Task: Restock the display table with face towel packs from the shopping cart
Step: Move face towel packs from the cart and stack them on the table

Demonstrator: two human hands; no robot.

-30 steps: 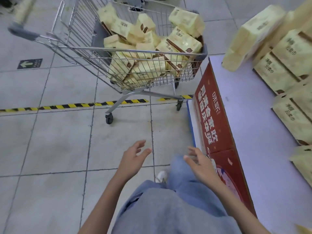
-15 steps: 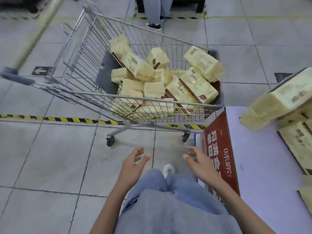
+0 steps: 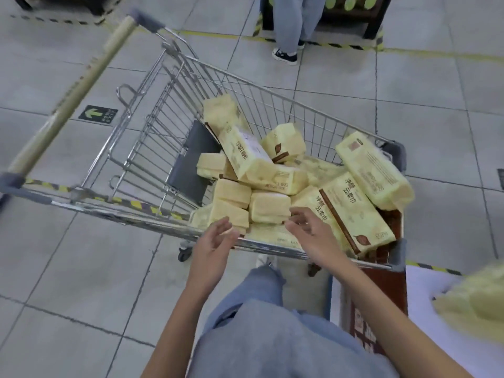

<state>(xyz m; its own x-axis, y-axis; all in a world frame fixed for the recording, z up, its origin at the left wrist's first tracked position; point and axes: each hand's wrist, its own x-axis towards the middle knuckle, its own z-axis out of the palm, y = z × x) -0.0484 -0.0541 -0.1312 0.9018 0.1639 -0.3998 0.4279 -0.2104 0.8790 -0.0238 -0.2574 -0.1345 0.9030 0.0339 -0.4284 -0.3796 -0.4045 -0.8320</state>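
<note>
1. Face towel packs lie heaped in the shopping cart, which is parked just beside the display table, apparently to keep the carry short.
2. Left hand and right hand hover at the near rim. Their fingers are loosely spread and grip nothing, seemingly set to flank one pack.

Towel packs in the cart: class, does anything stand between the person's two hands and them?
Nothing visible does. The left hand and right hand, both open, are above the cart's near rim, and the towel packs lie uncovered just beyond the fingers. The wire rim passes below the hands, not in front of them.
</note>
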